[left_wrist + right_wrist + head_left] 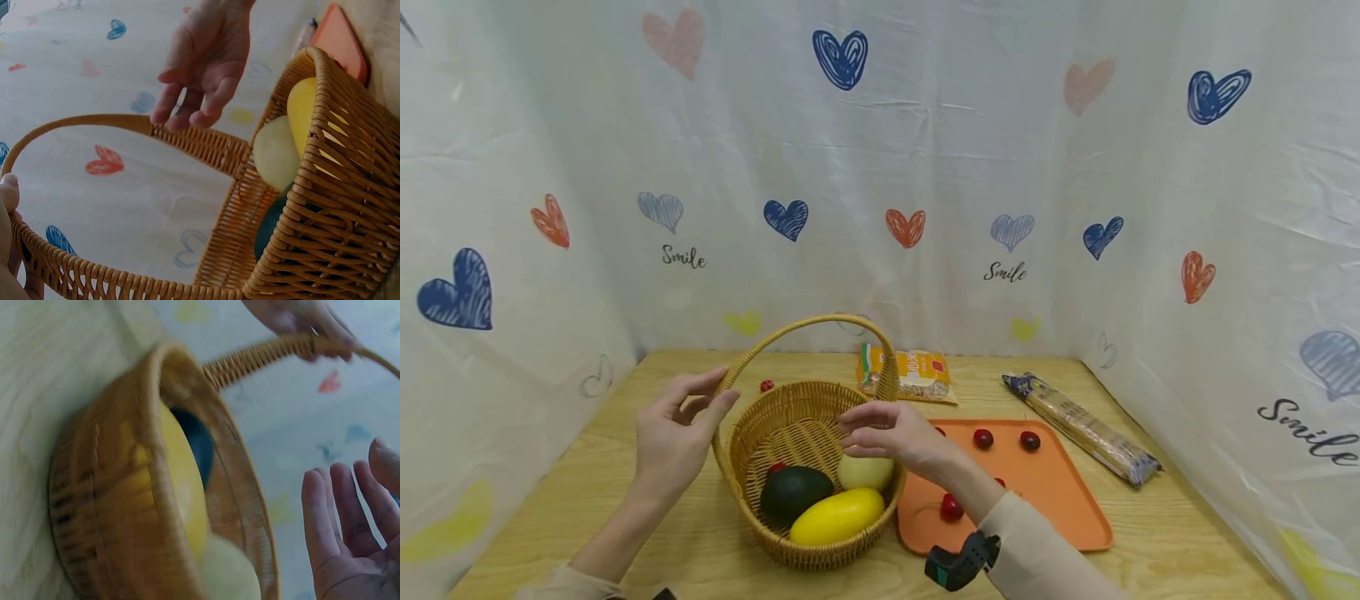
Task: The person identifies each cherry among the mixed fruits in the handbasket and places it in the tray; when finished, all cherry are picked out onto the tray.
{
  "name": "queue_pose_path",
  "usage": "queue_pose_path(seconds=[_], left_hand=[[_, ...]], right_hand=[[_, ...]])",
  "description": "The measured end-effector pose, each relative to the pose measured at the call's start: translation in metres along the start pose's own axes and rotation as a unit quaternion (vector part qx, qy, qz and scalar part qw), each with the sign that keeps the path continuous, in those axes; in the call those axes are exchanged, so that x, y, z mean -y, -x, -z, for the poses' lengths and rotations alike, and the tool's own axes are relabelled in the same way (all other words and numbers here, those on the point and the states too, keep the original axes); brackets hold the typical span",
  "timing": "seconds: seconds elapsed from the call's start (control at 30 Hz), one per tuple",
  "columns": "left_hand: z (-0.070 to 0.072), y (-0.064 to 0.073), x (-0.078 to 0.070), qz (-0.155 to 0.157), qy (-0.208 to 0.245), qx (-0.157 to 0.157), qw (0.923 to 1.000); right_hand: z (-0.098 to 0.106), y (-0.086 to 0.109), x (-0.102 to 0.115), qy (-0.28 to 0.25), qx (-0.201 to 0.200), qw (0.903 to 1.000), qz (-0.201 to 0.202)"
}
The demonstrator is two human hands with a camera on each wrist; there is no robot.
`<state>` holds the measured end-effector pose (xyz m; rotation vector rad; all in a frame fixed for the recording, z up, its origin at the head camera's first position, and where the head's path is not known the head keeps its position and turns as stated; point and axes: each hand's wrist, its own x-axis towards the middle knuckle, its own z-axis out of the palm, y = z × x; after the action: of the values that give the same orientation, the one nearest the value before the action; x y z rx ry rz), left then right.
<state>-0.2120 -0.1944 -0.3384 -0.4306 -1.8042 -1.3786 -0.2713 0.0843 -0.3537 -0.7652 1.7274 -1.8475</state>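
Observation:
A wicker basket (pixel 790 425) stands on the table. My left hand (pixel 673 433) holds the left side of its arched handle (pixel 801 325) between thumb and fingers. My right hand (pixel 910 437) hovers over the basket's right side; in the right wrist view its fingers (pixel 350 506) are spread and nothing lies in the palm. Inside the basket are a dark green oval fruit (pixel 793 493), a smooth yellow oval fruit (pixel 837 517) and a pale green round fruit (pixel 867 472), partly covered by my right hand. A bit of something red (pixel 777 468) shows behind the dark one.
Right of the basket lies an orange tray (pixel 1045 517) with several red cherries (pixel 983 438). Behind stands an orange food packet (pixel 917 375); a long clear packet (pixel 1090 429) lies at the right. A small red item (pixel 767 386) sits behind the basket. White curtains surround the table.

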Motion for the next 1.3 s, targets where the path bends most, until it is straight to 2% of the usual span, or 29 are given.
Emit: queue_pose_path(seconds=[0.1, 0.17, 0.43, 0.73, 1.0, 1.2, 1.3], left_hand=[[0.000, 0.000, 0.000, 0.001, 0.003, 0.002, 1.0000], [0.000, 0.000, 0.001, 0.003, 0.004, 0.003, 1.0000], [0.001, 0.001, 0.002, 0.013, -0.004, 0.004, 0.9999], [0.000, 0.001, 0.002, 0.018, -0.006, 0.002, 0.9998], [-0.001, 0.001, 0.000, 0.021, -0.005, -0.001, 0.9998], [-0.001, 0.001, 0.001, 0.026, -0.002, 0.004, 0.9997], [0.000, 0.001, 0.000, 0.025, -0.006, 0.004, 0.9997]], right_hand=[[-0.017, -0.011, -0.002, 0.020, 0.037, 0.9991, -0.011], [-0.024, -0.018, -0.005, 0.028, 0.042, 0.9986, -0.014], [-0.039, -0.052, -0.018, 0.020, 0.001, 0.9997, -0.014], [-0.050, -0.086, -0.033, 0.010, -0.036, 0.9986, -0.037], [-0.054, -0.102, -0.033, 0.041, -0.058, 0.9953, -0.066], [-0.044, -0.106, -0.034, 0.058, -0.121, 0.9862, -0.097], [-0.042, -0.108, -0.033, 0.049, -0.119, 0.9868, -0.098]])
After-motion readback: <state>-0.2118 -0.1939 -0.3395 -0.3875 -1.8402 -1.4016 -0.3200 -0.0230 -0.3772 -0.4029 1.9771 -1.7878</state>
